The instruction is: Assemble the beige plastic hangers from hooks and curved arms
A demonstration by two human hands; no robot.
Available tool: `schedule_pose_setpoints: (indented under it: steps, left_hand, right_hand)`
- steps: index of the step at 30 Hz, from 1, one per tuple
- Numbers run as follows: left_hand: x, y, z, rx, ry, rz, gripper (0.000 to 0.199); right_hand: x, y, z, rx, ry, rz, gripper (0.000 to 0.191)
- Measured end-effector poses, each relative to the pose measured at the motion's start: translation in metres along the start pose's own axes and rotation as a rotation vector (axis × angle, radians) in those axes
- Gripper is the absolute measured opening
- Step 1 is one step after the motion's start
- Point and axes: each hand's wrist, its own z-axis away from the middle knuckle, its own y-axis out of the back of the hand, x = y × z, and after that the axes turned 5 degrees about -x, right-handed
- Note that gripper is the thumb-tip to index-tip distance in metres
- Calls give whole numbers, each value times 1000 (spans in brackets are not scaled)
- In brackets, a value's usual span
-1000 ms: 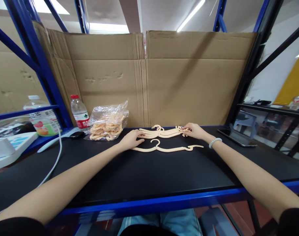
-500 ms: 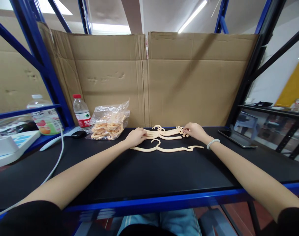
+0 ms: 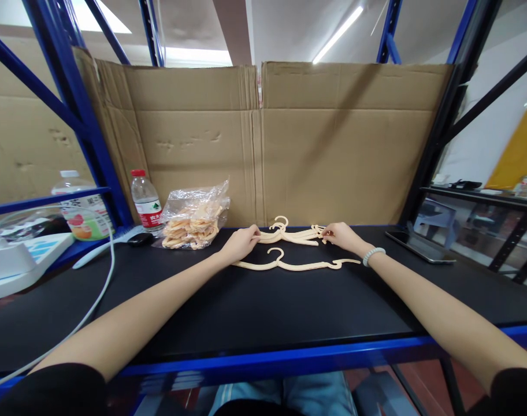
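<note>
Cream-coloured clothes hangers (image 3: 299,237) lie in an overlapping bunch near the back of the black table, their hooks pointing to the cardboard. My left hand (image 3: 242,244) is closed on the left ends of this bunch, its fingertips pinched together. At the opposite ends, my right hand (image 3: 339,236) grips the hangers with bent fingers; a pale bead bracelet is on that wrist. One single hanger (image 3: 300,267) lies in front of the bunch, its left end partly hidden by my left hand.
A clear plastic bag of cream-coloured pieces (image 3: 193,225) sits at left beside a red-capped water bottle (image 3: 146,199). A white cable (image 3: 110,277) crosses the left side. A dark flat device (image 3: 419,247) lies at right. Tall cardboard (image 3: 333,144) closes the back.
The bunched hangers have shifted slightly and sit closer together, with the hooks nearer each other. Both hands stay at the ends. The single hanger lies as before; the view has tilted a little.
</note>
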Motion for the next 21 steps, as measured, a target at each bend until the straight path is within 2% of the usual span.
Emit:
schedule_pose_setpoints:
  steps: [4, 11, 16, 21]
  left_hand:
    - [2, 3, 0, 56, 3, 43, 6]
    - [11, 15, 2, 226, 14, 242, 8]
    - [17, 27, 4, 348, -8, 299, 10]
    - [19, 31, 6, 375, -3, 397, 12]
  right_hand:
    - [-1, 0, 1, 6, -3, 5, 20]
    - [3, -4, -3, -7, 11, 6, 17]
    - [6, -10, -5, 41, 20, 12, 15]
    - [3, -9, -5, 92, 78, 19, 18]
